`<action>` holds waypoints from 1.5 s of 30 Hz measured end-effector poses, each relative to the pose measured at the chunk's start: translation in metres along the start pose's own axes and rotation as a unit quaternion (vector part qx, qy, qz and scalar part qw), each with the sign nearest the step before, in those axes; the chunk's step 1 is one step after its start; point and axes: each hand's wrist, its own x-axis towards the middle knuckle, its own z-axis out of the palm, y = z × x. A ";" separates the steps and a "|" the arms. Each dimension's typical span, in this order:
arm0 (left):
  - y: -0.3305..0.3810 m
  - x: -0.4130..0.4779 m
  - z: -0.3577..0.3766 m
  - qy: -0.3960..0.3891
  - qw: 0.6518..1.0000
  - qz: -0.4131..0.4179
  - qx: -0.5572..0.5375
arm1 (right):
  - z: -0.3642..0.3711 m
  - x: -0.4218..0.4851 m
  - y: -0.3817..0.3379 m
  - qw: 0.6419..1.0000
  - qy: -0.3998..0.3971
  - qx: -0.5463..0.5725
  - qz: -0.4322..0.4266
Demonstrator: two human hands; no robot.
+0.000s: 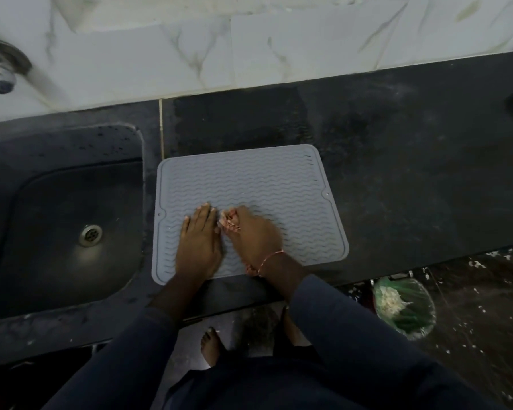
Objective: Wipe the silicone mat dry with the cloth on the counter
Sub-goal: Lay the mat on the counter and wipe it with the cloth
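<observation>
A grey silicone mat (267,179) with wavy ridges lies flat on the dark counter (412,173), just right of the sink. My left hand (197,241) rests palm down on the mat's lower left part, fingers spread. My right hand (253,235) is beside it on the mat, blurred, closed over a small bunched pinkish-white cloth (227,221) that shows only at the fingertips and a little under the wrist.
A dark sink (42,202) with a metal drain (90,235) sits to the left, a tap (0,72) above it. Marble wall tiles (279,39) run behind the counter. A green-lined bin (406,306) stands on the floor at the right. My bare feet show below the counter edge.
</observation>
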 end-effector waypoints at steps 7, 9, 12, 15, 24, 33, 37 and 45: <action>0.002 0.000 -0.001 -0.010 1.000 -0.015 0.009 | -0.072 0.000 0.121 0.988 0.064 0.028 0.137; 0.003 -0.001 -0.002 -0.018 1.000 -0.014 0.012 | -0.083 0.005 0.130 0.984 0.068 0.010 0.166; 0.004 0.003 -0.006 -0.018 1.000 -0.018 0.009 | -0.073 0.019 0.100 0.981 0.093 0.095 0.143; -0.006 0.011 -0.012 -0.028 0.999 0.014 0.027 | -0.031 0.022 0.034 0.990 0.050 0.119 0.057; -0.020 0.011 -0.010 -0.020 0.999 0.050 0.002 | -0.056 -0.001 0.101 0.969 0.096 0.030 0.227; -0.022 0.012 -0.011 -0.013 0.998 0.060 -0.016 | -0.003 -0.021 0.002 0.988 0.067 0.076 0.119; -0.025 0.012 -0.009 -0.011 0.998 0.064 -0.021 | 0.005 -0.042 0.000 0.991 0.049 0.040 0.114; -0.023 0.012 -0.009 0.004 0.998 0.061 -0.024 | -0.072 -0.023 0.119 0.941 0.126 0.002 0.315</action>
